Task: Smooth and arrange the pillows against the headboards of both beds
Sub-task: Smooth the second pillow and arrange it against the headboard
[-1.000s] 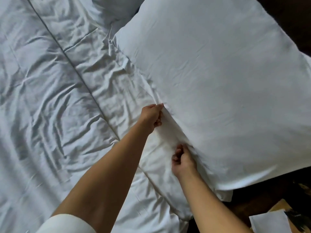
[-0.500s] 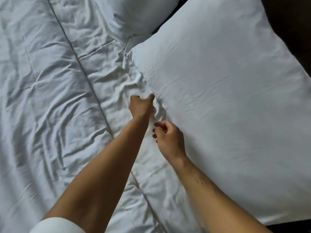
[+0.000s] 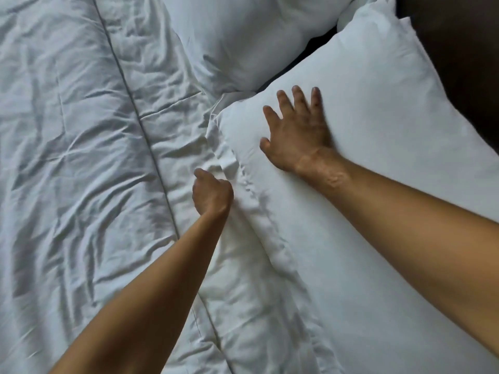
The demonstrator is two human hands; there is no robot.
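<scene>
Near pillow (image 3: 364, 211): white, large, fills the centre and right of the frame from the upper right down to the lower edge. It lies flat on the bedding, and its long left edge runs diagonally from the centre toward the bottom.
Far pillow (image 3: 243, 36): white, at the top centre of the frame. A dark gap separates its lower right side from the upper left side of the near pillow.
Right hand (image 3: 295, 130): your palm lies flat on the upper left part of the near pillow, close to its corner. The fingers are straight and spread, pointing toward the top of the frame. Nothing is held.
Left hand (image 3: 212, 194): your fingers are curled into the bunched fabric along the left edge of the near pillow, at the centre of the frame. The fingertips are hidden, so you cannot tell how much cloth they hold.
Hand spacing: the two hands are apart, the right one higher and further right.
Duvet (image 3: 81, 171): white, heavily creased, covers the left half of the frame. A stitched seam (image 3: 140, 125) runs diagonally down it.
Headboard (image 3: 464, 63): dark surface in the upper right corner, just beside the near pillow.
</scene>
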